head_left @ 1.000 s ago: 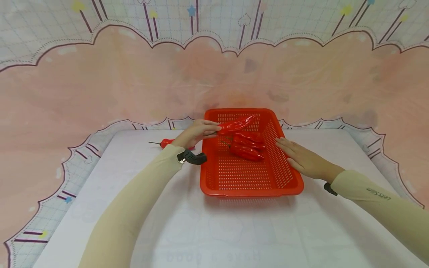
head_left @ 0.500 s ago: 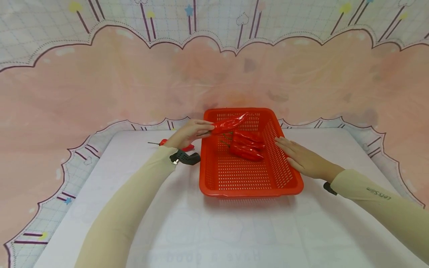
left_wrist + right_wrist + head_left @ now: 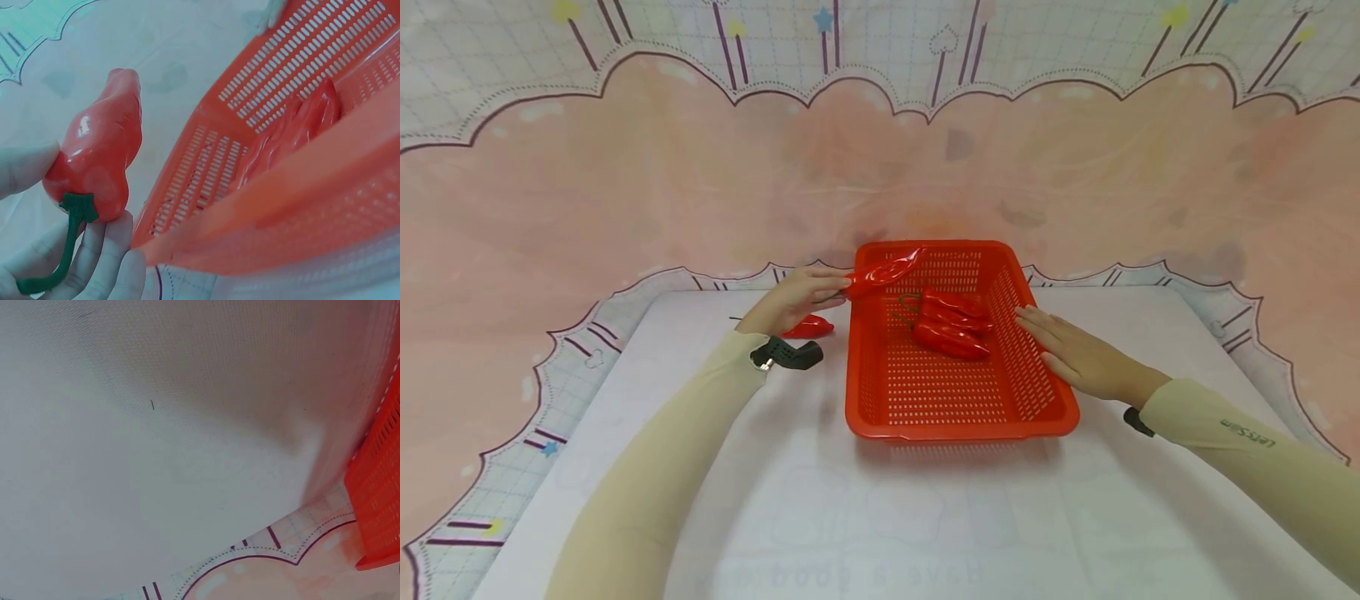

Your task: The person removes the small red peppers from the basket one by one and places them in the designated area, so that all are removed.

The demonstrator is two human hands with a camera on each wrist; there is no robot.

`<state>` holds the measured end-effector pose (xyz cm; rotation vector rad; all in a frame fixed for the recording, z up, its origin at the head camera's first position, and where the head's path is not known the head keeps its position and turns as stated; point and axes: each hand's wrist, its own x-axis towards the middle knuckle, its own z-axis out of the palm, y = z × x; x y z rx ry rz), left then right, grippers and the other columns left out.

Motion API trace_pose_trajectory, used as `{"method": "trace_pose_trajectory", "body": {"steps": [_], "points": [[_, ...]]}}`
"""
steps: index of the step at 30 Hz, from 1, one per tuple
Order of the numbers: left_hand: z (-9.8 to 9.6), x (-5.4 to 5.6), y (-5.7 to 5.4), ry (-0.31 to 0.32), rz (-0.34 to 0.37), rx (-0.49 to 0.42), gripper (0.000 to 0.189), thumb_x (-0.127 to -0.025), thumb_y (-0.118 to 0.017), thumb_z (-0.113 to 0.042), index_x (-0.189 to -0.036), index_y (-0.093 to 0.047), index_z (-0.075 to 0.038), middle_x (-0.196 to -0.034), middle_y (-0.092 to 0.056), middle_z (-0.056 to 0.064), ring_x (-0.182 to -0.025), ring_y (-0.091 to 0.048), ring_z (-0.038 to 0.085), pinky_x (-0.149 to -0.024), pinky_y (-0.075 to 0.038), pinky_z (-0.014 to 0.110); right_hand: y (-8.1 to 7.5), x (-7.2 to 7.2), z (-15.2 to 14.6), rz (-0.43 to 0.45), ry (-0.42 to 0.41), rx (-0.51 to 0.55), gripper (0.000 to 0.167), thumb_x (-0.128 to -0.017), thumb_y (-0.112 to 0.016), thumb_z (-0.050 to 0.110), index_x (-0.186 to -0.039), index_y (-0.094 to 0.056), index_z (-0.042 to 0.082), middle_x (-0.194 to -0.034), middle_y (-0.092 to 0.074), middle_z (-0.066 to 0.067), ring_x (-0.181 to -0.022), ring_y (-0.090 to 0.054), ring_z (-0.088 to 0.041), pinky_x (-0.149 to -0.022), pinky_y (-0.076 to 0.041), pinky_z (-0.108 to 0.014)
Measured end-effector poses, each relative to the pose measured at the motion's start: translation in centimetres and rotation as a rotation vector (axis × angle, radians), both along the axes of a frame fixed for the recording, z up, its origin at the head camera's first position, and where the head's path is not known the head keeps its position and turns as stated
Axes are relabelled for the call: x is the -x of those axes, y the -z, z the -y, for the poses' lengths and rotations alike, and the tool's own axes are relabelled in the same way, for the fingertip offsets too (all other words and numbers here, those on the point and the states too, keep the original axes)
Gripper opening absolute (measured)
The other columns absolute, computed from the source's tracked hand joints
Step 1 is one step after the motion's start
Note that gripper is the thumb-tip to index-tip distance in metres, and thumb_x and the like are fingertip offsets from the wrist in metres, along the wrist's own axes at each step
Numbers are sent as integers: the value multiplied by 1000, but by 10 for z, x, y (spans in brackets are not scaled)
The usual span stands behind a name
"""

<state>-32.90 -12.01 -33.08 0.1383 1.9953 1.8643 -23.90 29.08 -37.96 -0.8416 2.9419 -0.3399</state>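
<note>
one glossy red tapered pepper (image 3: 811,327) lies on the white-covered table (image 3: 880,517), partly hidden by a person's left hand (image 3: 792,298). that hand's thumb and fingers grip a green-stemmed red pepper (image 3: 97,144) near its stem end, a hold that leaves the tip free. in the head view it crosses the far left corner of a rectangular slotted red plastic basket (image 3: 962,432); the left wrist view shows it apart from the rim. inside, three shiny red peppers (image 3: 951,337) lie side by side, tips to the right, perhaps grouped to save space. farthest right, the right hand (image 3: 1075,354), fingers straight and together, rests along the right rim, likely steadying the basket. the left rim is the edge nearest the held pepper; the far rim stands before a peach-and-white patterned cloth (image 3: 737,183). open room spans the basket floor's near half.
</note>
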Motion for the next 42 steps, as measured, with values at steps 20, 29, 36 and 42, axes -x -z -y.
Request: {"method": "trace_pose_trajectory", "body": {"steps": [20,29,36,42], "points": [[62,-15,5,-10,9,156,52,-95,-56,-21,-139,-41,3,-122,-48,5,-113,-48,21,-96,-49,24,-2,0,1,14,9,-3,64,-96,-46,31,-151,-17,15,-159,-16,-6,-146,-14,-30,-115,-19,-57],[86,-20,11,13,7,139,56,-95,-55,-19,-142,-35,5,-120,-51,0,-96,-59,4,-103,-43,31,-2,0,1,30,-6,12,62,-98,-42,30,-152,-15,15,-159,-14,-7,-146,-11,-29,-116,-16,-56],[106,-24,20,12,13,137,56,-95,-55,-17,-140,-34,9,-101,-60,-13,-92,-62,3,-86,-53,20,-2,1,1,21,-8,5,63,-98,-43,30,-152,-15,14,-159,-14,-6,-146,-12,-28,-117,-16,-55],[118,-26,30,-6,42,191,60,-94,-58,-23,-140,-35,7,-102,-59,-12,-90,-63,1,-91,-51,23,-2,1,1,27,6,6,64,-97,-44,31,-152,-15,16,-159,-14,-6,-146,-12,-29,-116,-16,-56]]}}
